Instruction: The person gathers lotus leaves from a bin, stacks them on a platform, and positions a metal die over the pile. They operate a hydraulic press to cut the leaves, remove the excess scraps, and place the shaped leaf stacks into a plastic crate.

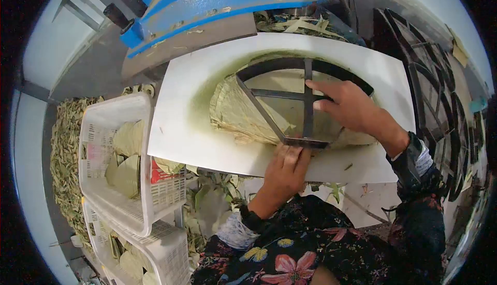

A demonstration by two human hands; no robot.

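Note:
A black metal cutting die (308,117), roughly fan-shaped with crossed bars inside, lies over a stack of large pale-green dried leaves (235,110) on a white board (181,93). My right hand (352,106) reaches over the die from the right, its index finger and thumb at the lengthwise bar. At the near end, my left hand (287,168) has its fingers bent together against the die's short edge; the fingertips are partly hidden beneath it. Leaf edges stick out beyond the die at the left and lower right.
Blue machinery (233,0) stands behind the board. At left, a white plastic basket (145,171) holds cut leaf pieces, above another basket (168,254). Leaf scraps (70,166) pile up farther left. More black metal frames (429,78) lean at the right.

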